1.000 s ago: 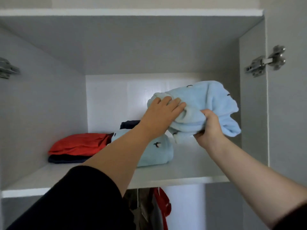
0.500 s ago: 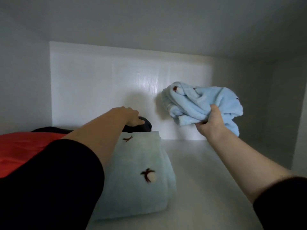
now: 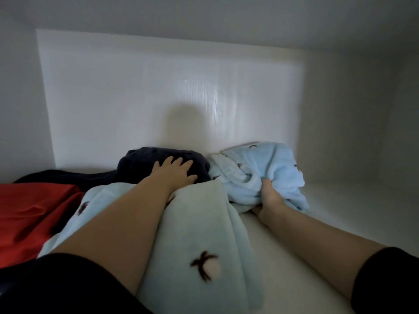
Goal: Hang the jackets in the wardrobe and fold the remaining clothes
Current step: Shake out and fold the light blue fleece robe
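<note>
A: Deep in the wardrobe, the right hand (image 3: 269, 197) has a fistful of the blue fleece bundle (image 3: 260, 168), which sits on the shelf (image 3: 294, 257) at the back, just beside the navy pile (image 3: 136, 159)

B: And the left hand (image 3: 174, 172) lies flat on that navy pile, fingers spread, holding nothing. I'd brace there, square the bundle to the back wall (image 3: 158, 87) and pat it down. It looks lumpy enough to slump onto the pale folded fleece (image 3: 204, 223)
</note>
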{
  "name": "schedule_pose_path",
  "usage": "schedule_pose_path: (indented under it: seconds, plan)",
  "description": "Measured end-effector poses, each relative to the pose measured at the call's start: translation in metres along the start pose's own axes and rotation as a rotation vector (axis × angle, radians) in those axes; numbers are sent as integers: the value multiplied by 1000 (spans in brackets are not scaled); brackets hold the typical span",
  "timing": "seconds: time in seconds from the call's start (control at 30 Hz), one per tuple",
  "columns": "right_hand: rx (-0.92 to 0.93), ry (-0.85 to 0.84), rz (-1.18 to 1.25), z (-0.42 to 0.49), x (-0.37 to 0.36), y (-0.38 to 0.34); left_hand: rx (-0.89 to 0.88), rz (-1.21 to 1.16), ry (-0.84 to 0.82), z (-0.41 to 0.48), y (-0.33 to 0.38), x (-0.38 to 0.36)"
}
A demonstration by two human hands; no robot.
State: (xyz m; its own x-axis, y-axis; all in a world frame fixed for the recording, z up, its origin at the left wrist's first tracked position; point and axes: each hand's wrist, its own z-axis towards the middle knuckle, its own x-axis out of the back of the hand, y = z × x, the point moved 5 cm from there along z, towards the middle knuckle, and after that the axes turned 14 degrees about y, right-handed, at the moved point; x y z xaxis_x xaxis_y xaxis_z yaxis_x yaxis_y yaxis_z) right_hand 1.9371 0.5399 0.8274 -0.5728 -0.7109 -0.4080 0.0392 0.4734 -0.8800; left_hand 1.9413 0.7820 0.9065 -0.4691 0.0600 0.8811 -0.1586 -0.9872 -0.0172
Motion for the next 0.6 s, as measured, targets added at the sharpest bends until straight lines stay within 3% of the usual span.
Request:
schedule_pose_path:
  seconds: [0.13,0.27,0.4,0.5,0.6]
  plan:
    - [-121,-212,-156,-13,1,-12,-151,-275,246,1,23,21]
    - [-103,-307,-556,-20,13,-28,-311,-299,103,13,53,34]
    - [-89,-340,-943,-24,17,-39,-263,-429,-3,36,98,48]
    - [53,-373,-1268,-32,15,-72,-147,-352,-74,44,121,35]
    - [333,-318,-1503,-46,0,-131,-142,-121,86,51,128,23]
